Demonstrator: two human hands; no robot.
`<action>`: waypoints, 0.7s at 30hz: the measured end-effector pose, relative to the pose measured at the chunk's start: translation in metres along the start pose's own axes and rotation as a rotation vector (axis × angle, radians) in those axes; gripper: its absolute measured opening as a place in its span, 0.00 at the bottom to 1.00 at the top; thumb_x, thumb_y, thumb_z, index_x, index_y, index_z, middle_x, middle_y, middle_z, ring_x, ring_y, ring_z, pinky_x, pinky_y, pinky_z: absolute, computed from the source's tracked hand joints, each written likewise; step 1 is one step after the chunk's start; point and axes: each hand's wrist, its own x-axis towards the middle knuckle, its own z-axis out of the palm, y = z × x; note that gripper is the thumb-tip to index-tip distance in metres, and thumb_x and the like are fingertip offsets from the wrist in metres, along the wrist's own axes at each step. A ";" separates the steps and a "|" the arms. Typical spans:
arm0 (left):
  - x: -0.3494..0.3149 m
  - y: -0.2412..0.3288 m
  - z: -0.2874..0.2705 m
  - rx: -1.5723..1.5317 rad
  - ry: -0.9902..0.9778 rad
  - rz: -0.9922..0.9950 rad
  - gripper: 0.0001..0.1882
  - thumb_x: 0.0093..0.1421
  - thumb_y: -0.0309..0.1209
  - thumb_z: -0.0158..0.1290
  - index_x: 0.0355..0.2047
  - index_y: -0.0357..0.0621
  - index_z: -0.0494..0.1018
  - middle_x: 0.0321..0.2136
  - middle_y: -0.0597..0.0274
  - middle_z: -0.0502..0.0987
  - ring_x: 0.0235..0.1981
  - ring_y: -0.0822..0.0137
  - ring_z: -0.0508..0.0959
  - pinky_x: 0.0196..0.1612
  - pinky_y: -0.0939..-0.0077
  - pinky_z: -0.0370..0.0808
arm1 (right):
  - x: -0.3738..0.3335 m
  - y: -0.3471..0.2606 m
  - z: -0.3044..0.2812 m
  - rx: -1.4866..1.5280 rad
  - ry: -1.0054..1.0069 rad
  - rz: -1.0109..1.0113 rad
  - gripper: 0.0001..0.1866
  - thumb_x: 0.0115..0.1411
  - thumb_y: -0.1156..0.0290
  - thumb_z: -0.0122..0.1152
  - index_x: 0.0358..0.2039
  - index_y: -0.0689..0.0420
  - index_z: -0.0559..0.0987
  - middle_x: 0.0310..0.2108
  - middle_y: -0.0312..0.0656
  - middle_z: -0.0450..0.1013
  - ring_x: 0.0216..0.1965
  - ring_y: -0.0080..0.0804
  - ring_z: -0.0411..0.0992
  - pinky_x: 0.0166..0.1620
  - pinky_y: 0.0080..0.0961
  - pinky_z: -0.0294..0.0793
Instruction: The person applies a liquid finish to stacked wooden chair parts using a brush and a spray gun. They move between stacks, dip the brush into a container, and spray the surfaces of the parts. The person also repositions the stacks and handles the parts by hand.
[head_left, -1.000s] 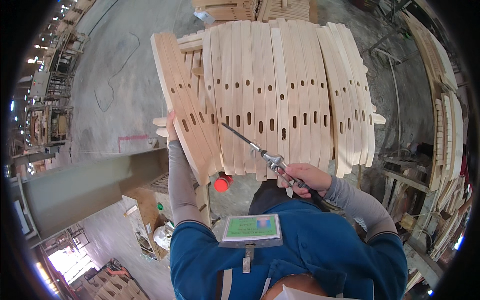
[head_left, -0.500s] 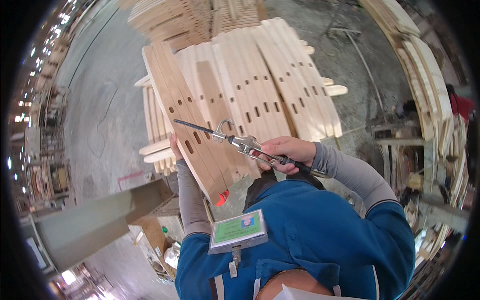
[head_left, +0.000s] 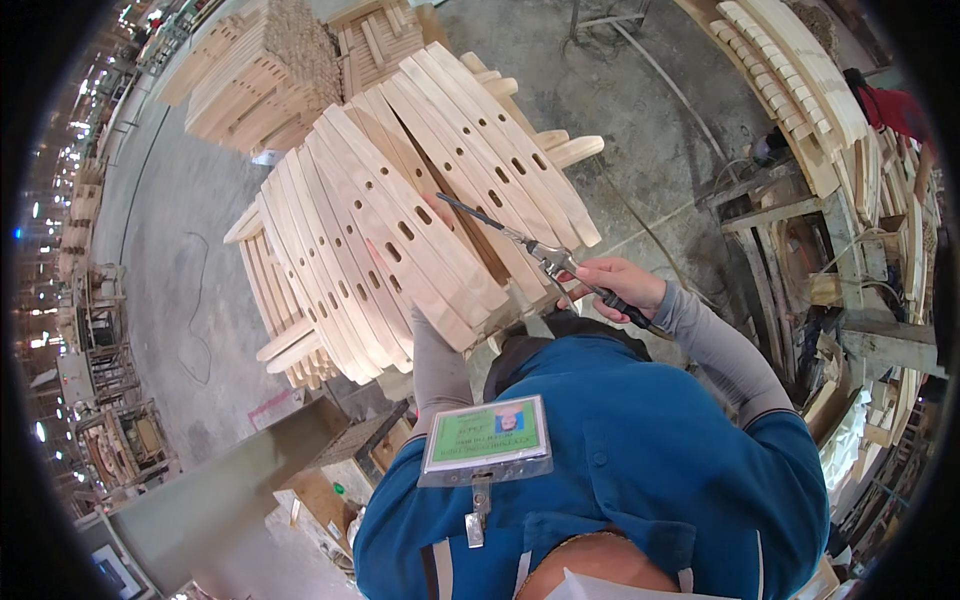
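My right hand [head_left: 625,285] is wrapped around the black rear end of an air blow gun [head_left: 549,258] with a metal body. Its long thin nozzle points up and left, over the wooden slats [head_left: 340,170]. These pale slats have rounded ends and oval slots, and lie side by side on a stack. My left forearm [head_left: 440,365], in a grey sleeve, passes beneath the near ends of some slats. The slats cover most of my left hand; a blurred pinkish patch beside the nozzle may be its fingers, and their grip cannot be made out.
More slotted wood is stacked at the far left [head_left: 270,80]. Long boards [head_left: 800,90] rest on a stand at the right. A metal beam [head_left: 250,460] runs along the lower left, and a thin line crosses the concrete floor [head_left: 180,260].
The slats that my left hand held tilted up at the left now lie lower, among the others. My right hand and the blow gun have shifted right. The whole view has turned somewhat.
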 end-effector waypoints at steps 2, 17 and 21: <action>0.000 -0.032 0.015 -0.132 -0.028 -0.047 0.43 0.48 0.65 0.35 0.54 0.44 0.55 0.49 0.51 0.62 0.52 0.58 0.61 0.53 0.58 0.58 | -0.012 0.006 -0.027 -0.019 0.016 0.011 0.19 0.61 0.61 0.41 0.46 0.62 0.66 0.35 0.50 0.71 0.08 0.16 0.58 0.10 0.12 0.59; -0.097 -0.103 -0.005 0.014 -0.195 -0.343 0.38 0.54 0.60 0.34 0.56 0.46 0.52 0.51 0.58 0.60 0.49 0.57 0.64 0.47 0.61 0.67 | -0.083 -0.063 -0.221 -0.927 -0.229 0.013 0.21 0.48 0.54 0.60 0.34 0.59 0.71 0.20 0.34 0.69 0.18 0.23 0.66 0.22 0.22 0.66; -0.089 -0.114 -0.013 -0.082 0.042 -0.293 0.38 0.49 0.65 0.34 0.54 0.56 0.54 0.48 0.60 0.65 0.48 0.50 0.65 0.45 0.48 0.65 | -0.112 -0.086 -0.197 -1.422 0.054 -0.089 0.23 0.40 0.59 0.65 0.33 0.58 0.70 0.19 0.40 0.70 0.22 0.38 0.69 0.29 0.31 0.68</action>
